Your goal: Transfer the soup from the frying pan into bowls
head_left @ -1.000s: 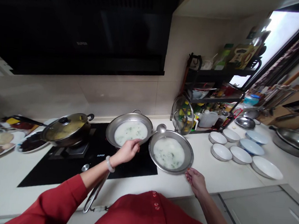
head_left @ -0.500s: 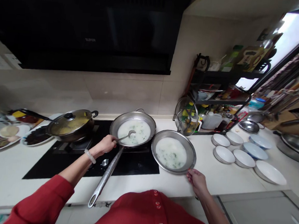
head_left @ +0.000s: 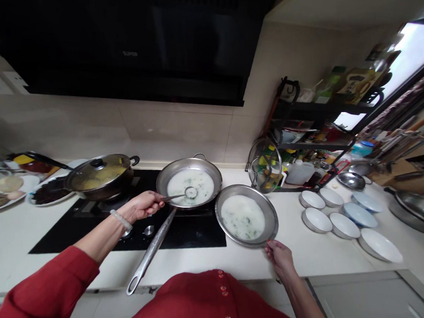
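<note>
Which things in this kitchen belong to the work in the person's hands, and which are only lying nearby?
In the work:
- ladle, in the left hand
- long-handled pan, with the ladle's head inside
- metal basin, right hand at its rim

Lying nearby:
- lidded pot
- glass lid
- seven bowls

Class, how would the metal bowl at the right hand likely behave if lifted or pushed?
The metal bowl is probably heavy, being wide and holding soup. The soup looks runny, so pushing may slosh it. Lifted only where the right hand touches its edge, the bowl would likely tip.
</note>
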